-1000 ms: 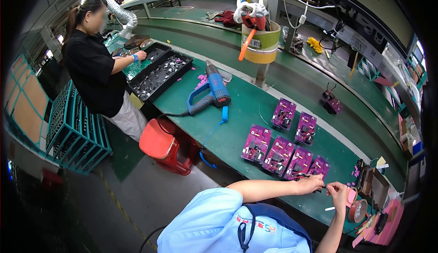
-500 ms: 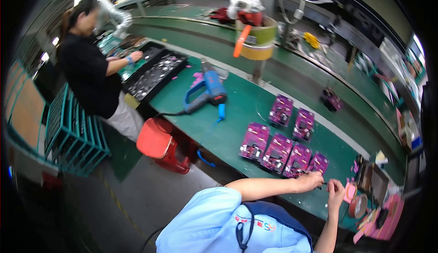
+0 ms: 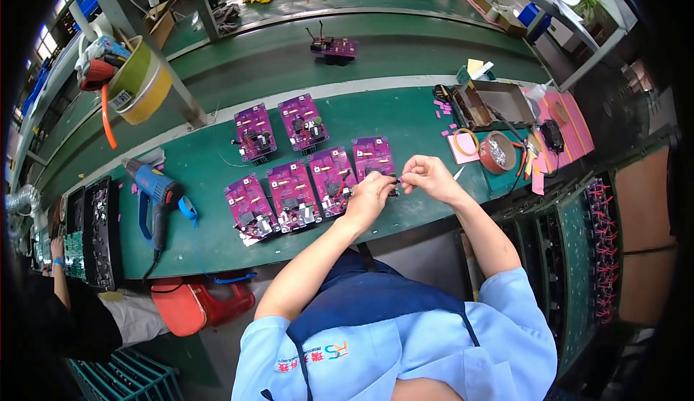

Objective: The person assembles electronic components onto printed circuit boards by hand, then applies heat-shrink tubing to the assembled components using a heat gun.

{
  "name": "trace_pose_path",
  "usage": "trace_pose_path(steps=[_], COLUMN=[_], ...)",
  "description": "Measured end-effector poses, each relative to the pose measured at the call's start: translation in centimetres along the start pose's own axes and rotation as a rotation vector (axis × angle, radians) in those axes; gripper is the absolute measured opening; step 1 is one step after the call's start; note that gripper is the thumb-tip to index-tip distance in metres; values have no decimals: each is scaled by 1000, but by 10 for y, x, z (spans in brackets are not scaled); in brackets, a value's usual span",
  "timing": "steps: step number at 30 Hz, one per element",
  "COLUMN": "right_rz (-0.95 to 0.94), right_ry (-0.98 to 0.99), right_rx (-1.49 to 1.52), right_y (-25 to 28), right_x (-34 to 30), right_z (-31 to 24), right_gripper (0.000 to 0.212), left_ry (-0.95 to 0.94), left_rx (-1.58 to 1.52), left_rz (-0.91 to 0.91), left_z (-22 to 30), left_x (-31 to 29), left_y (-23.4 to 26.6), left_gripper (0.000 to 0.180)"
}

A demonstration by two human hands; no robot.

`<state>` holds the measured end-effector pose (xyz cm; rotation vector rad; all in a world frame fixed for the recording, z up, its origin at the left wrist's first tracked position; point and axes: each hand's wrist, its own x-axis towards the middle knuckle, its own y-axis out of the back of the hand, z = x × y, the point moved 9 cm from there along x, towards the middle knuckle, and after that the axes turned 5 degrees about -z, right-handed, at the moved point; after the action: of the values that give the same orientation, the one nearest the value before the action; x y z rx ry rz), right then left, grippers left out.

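My left hand (image 3: 367,200) is closed at the lower edge of the rightmost purple circuit board (image 3: 373,154), partly covering it. Just to its right, my right hand (image 3: 431,178) pinches thumb and finger together. A tiny dark piece shows between the two hands, too small to name. Left of this board, in the same row, lie more purple circuit boards (image 3: 292,188) carrying small parts, one with red and black wires (image 3: 343,183). Two further boards (image 3: 303,121) lie behind them.
A blue heat gun (image 3: 157,188) lies on the green bench at left. On the right are a metal tray (image 3: 506,101), a round tin (image 3: 497,151) and pliers (image 3: 518,166). Another board (image 3: 337,47) sits on the strip behind. A co-worker's arm (image 3: 59,274) shows at far left.
My view has swung to the right, so the bench now lies more squarely ahead. Both hands remain close together, now at the rightmost board's lower edge. The boards keep their arrangement.
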<state>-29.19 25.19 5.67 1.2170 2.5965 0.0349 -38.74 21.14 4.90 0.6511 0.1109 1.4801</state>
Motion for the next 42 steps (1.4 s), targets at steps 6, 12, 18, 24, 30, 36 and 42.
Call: trace_pose_path(steps=[6, 12, 18, 24, 30, 36, 42], right_rz=[62, 111, 82, 207, 232, 228, 339], right_ry=[117, 577, 70, 172, 165, 356, 359], right_rx=[-270, -1080, -418, -588, -496, -747, -683], right_y=[3, -36, -10, -18, -16, -34, -19], right_x=[-5, -26, 4, 14, 4, 13, -7], right_z=[-8, -62, 9, 36, 20, 22, 13], right_gripper=[4, 10, 9, 16, 15, 16, 16], left_ry=[0, 1, 287, 497, 1006, 953, 920], left_rx=[45, 84, -185, -553, -1232, -1321, -1206], left_rz=[18, -53, -9, 29, -26, -123, -194], left_z=[0, -2, -17, -42, -73, -63, -63], left_x=[-4, -6, -32, -58, -109, -100, -100], left_y=[-2, -9, -2, -18, -55, -65, -59], left_gripper=[12, 13, 21, 20, 22, 25, 21])
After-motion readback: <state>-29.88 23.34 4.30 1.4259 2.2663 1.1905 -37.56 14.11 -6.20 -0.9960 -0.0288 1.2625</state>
